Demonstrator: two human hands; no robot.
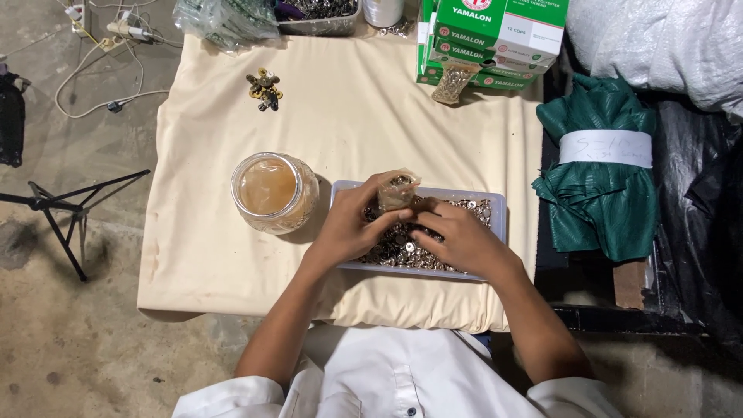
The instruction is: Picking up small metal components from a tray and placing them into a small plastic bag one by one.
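left hand (352, 224) holds small bag (396, 190) over tray (499, 213)

The person wears a white garment (395, 383) with short sleeves, seen from above at the bottom edge of the view, just below the cushion-like edge of the cream-covered worktop (232, 255). The cloth is plain, smooth and unmarked. A stitched front placket runs down its middle, with one small dark button (410, 411) near the lower edge. The left sleeve (232, 396) ends in a folded hem above the elbow, and the right sleeve (576, 399) ends the same way. Both forearms are bare from the sleeves to the wrists. The left hand (352, 224) and the right hand (460, 240) wear no gloves; no rings, watch or bands show on them.
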